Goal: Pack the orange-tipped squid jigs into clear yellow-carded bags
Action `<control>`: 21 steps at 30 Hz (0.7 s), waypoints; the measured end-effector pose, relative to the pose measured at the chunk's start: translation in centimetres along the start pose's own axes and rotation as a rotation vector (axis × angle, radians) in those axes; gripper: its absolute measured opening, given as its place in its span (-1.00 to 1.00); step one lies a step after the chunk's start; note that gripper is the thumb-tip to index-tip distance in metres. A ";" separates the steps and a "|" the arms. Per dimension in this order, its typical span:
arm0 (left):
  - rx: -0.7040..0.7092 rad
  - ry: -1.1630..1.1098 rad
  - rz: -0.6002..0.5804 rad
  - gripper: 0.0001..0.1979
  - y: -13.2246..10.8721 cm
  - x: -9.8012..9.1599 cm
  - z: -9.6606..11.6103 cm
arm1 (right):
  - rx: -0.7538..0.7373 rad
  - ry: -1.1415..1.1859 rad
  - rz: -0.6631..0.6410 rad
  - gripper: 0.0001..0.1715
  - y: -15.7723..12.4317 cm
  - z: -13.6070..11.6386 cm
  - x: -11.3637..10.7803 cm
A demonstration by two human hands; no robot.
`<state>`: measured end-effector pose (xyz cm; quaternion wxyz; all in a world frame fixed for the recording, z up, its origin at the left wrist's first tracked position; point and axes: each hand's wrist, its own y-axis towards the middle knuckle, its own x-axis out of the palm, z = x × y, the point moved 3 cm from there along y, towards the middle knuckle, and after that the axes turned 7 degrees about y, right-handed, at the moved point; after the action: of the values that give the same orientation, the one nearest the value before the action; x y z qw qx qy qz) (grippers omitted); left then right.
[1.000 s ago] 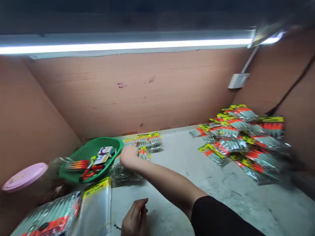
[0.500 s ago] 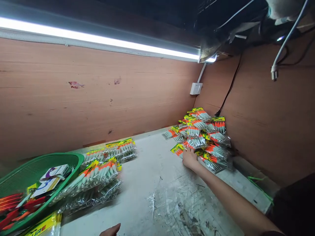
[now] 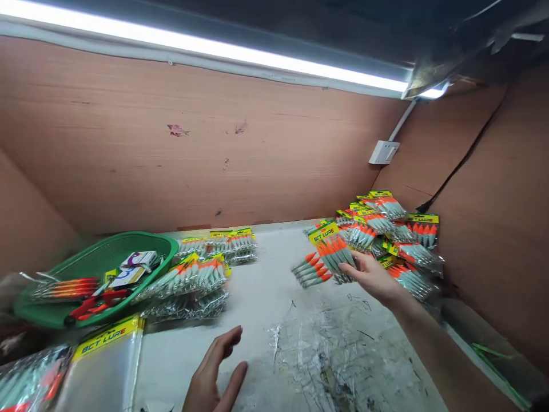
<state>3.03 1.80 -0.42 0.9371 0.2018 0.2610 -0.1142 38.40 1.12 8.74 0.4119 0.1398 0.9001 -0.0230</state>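
My right hand (image 3: 372, 278) grips a clear pack of fishing lures (image 3: 335, 252) by its side, thumb in front. The pack has a yellow BCT LURE header and pale lures with orange heads. Just left of it, more orange-headed lures (image 3: 312, 271) lie sideways, partly covered; whether they are held too, I cannot tell. Behind is a heap of similar lure packs (image 3: 388, 220) against the corner. At the bottom, my left hand (image 3: 217, 372) is open, thumb and fingers apart, with nothing in it.
Left of centre are stacked lure packs (image 3: 193, 283) beside a green basket (image 3: 94, 246) holding red pliers (image 3: 100, 303), small boxes and red lures. Flat bags with yellow headers (image 3: 107, 355) lie at front left. Scraps litter the white tabletop (image 3: 266, 303). A light tube (image 3: 240, 54) hangs above.
My right hand has come away from the heap toward the middle, bringing a lure pack with it. My left hand has risen further into view. The view has swung left.
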 end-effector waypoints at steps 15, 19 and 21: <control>-0.611 -1.112 -0.032 -0.58 4.4 1.2 2.4 | 0.180 1.317 -0.556 -0.53 -2.5 -7.4 10.8; -0.545 -1.209 0.150 -0.56 4.2 0.2 2.0 | 0.070 1.302 -0.595 -0.55 -3.3 -10.6 15.0; -0.541 -1.232 0.223 -0.53 4.1 -0.6 1.9 | 0.019 1.293 -0.540 -0.53 -3.1 -12.4 16.6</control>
<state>4.68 4.67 2.69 0.9383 -0.1157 -0.3234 -0.0417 18.13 3.98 4.26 -0.2277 -0.0997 0.9676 -0.0446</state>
